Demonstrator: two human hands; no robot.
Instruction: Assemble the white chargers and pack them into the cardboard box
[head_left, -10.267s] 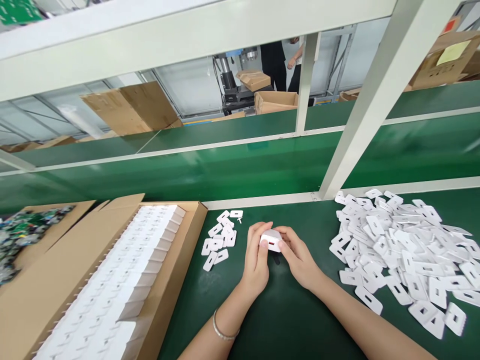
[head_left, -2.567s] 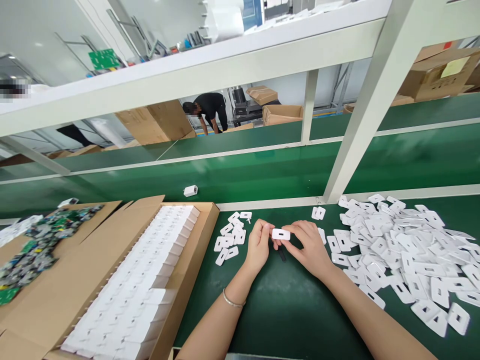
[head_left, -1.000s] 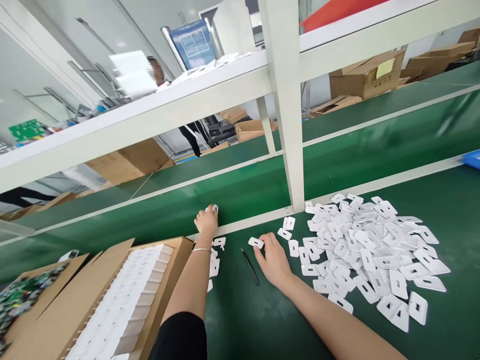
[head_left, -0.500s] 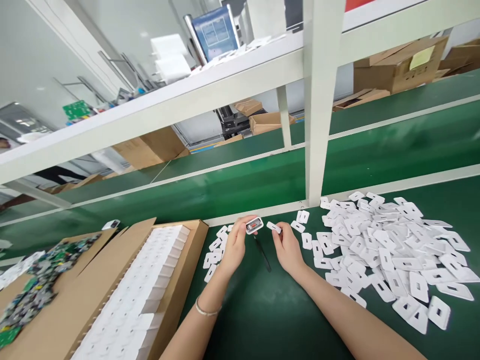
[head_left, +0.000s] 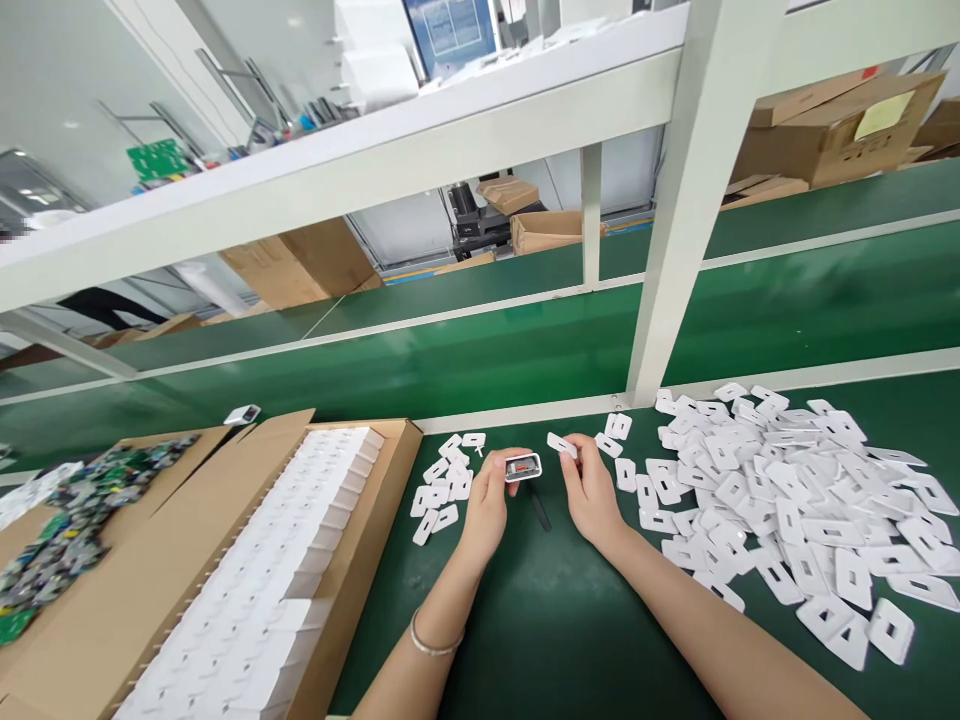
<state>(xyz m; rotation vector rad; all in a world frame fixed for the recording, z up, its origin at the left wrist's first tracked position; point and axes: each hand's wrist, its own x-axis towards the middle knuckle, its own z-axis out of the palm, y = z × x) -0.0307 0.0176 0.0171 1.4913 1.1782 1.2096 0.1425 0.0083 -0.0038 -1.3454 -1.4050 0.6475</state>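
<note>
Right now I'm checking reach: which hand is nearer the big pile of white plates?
Right: the right hand is left of the big pile; the left hand is farther left.

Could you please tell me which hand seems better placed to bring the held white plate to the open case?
The right hand, I'd judge: it grips the white plate near the open case, with a gap between. The left hand is busy holding that case.

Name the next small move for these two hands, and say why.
Probably the right hand should bring its slotted white plate over the white casing in the left hand: the casing's open face shows parts inside, and the plate, held close beside it, is not yet on.
</note>
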